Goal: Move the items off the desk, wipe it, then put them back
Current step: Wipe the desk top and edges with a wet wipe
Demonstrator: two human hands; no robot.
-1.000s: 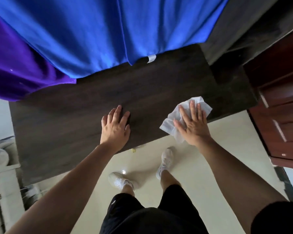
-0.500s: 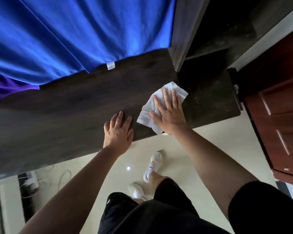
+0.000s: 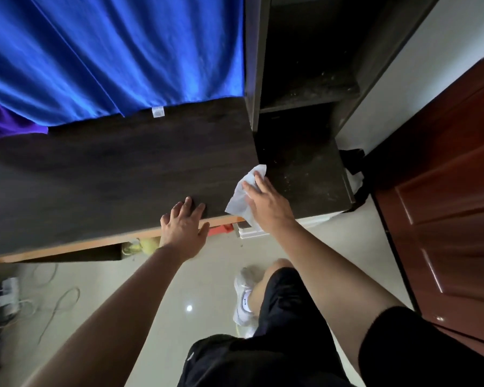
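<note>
As the right hand (image 3: 266,203) swept the white wipe (image 3: 242,196) rightward along the desk (image 3: 109,177), it reached the seam with the dusty right-hand section (image 3: 305,174). Wiping looked well along, with that corner left. Its fingers lay straight, pressing the wipe flat, while the left hand (image 3: 183,227) rested spread on the near edge.

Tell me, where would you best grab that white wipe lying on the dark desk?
Pinch the white wipe at its loose left flap, coming from above on the left. It lies flat on the desk, and the right hand presses its right half with straight fingers, leaving only that flap and the far corner bare. The flap is wider, so probably easier to catch.
</note>
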